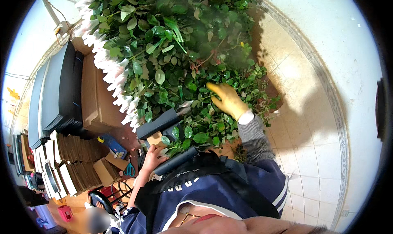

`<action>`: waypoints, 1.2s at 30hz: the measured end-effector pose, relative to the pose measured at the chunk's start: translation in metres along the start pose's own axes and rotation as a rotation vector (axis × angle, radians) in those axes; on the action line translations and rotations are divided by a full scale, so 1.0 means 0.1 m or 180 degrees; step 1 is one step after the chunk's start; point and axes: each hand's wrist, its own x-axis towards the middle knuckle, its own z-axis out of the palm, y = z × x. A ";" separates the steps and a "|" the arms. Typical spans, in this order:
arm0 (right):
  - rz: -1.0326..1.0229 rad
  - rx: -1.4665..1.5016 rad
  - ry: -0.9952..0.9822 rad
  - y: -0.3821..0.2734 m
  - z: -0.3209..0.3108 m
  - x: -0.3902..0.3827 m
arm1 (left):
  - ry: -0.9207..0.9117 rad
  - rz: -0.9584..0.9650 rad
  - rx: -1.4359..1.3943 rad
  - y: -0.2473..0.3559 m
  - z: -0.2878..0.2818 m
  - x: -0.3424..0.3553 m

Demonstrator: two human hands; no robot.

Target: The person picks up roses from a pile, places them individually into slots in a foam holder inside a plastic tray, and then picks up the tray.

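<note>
My left hand (152, 158) is bare and closes round the white-covered head of a leafy flower stem (185, 145), probably a rose. It rests between two dark padded bars (159, 123), beside a small piece of cardboard (155, 138). Gloved in yellow, my right hand (230, 101) reaches over a large heap of leafy stems (172, 54), its fingers apart. A stem with a pale covered bud (185, 106) lies just left of those fingers. I cannot make out whether they touch it. White-sleeved flower heads (116, 72) line the heap's left edge.
To the left stand tall stacks of dark sheets (61, 86) and folded cardboard (75, 154). Blue-handled scissors (129, 169) and a blue box (112, 145) lie near my left arm. A tiled floor (303, 152) and white wall are on the right. Another person (98, 221) is at lower left.
</note>
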 end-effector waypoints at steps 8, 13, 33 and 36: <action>0.1331 -0.0952 0.0749 1.37 -0.07 1.94 | -0.0054 0.0026 0.0189 0.05 -0.03 0.05; 0.0742 -0.1483 0.0778 1.22 0.06 1.82 | 0.0084 -0.0022 0.0142 -0.11 0.03 -0.08; 0.1246 -0.1537 0.0788 1.53 0.28 1.29 | 0.0048 -0.0043 0.0260 -0.02 0.00 0.00; 0.0929 -0.1380 0.0818 1.77 0.57 1.29 | -0.0084 -0.0156 0.0263 0.01 -0.03 0.03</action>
